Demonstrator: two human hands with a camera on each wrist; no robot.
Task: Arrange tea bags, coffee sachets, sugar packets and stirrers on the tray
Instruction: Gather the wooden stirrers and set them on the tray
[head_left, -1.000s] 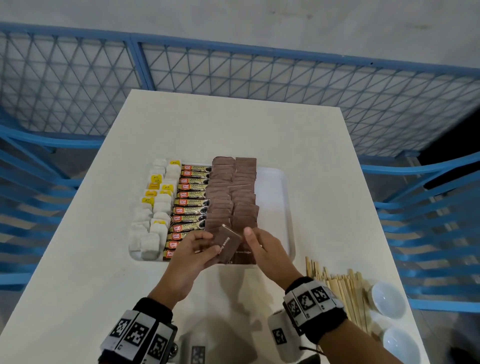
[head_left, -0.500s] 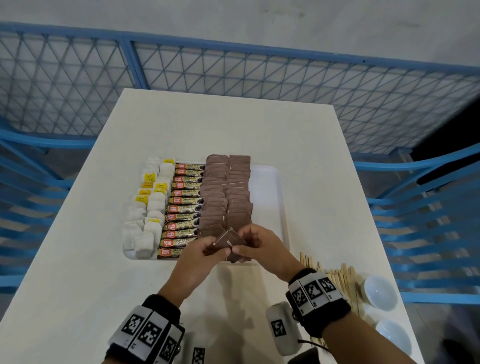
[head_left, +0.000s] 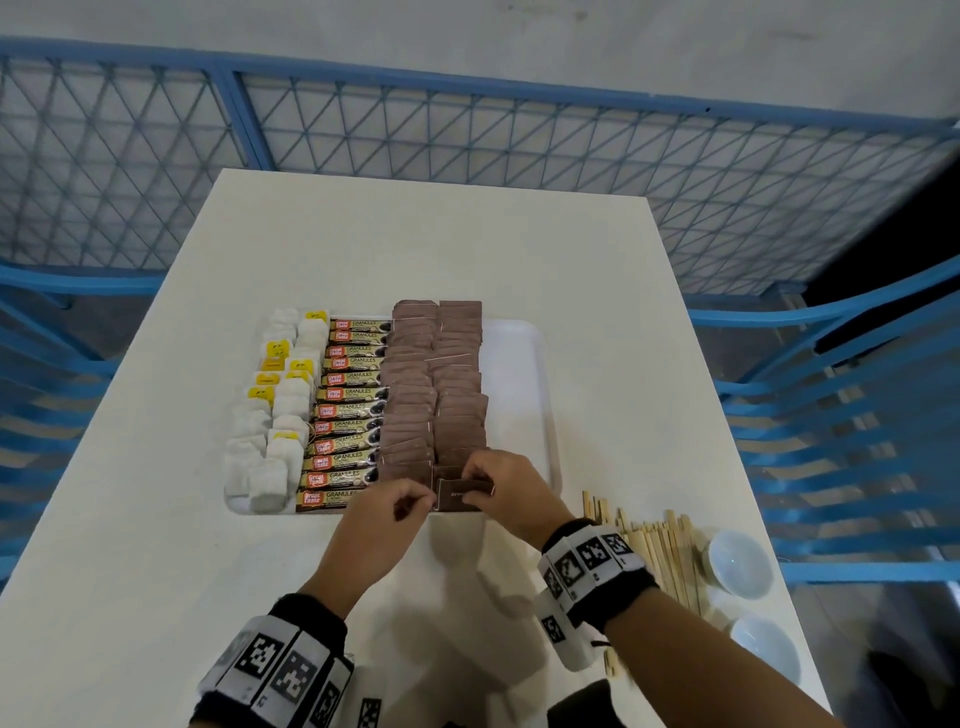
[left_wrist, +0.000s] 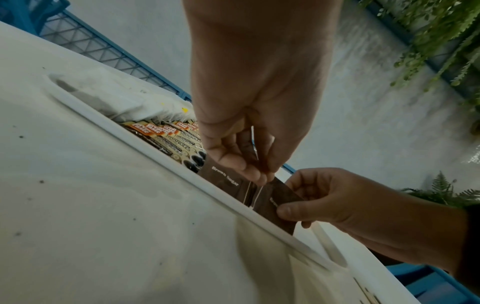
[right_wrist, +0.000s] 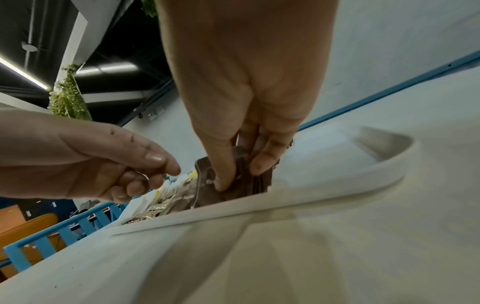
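Right now the right hand (head_left: 501, 483) pinches a brown sugar packet (head_left: 464, 494) at the tray's (head_left: 524, 364) near edge, long axis across the right sugar column, directly under its fingers. Left hand (head_left: 387, 512) sits just beside it, fingers curled; whether it touches the packet, cannot tell. Stirrers (head_left: 657, 545) wait off-tray, nearer the right hand.

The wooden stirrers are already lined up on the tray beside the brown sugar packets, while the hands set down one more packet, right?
Not quite. The stirrers are not on the tray; the head view shows them lying on the table, right of the tray's near corner. The rest holds: the right hand pinches a brown sugar packet at the tray's near edge, the left hand beside it.
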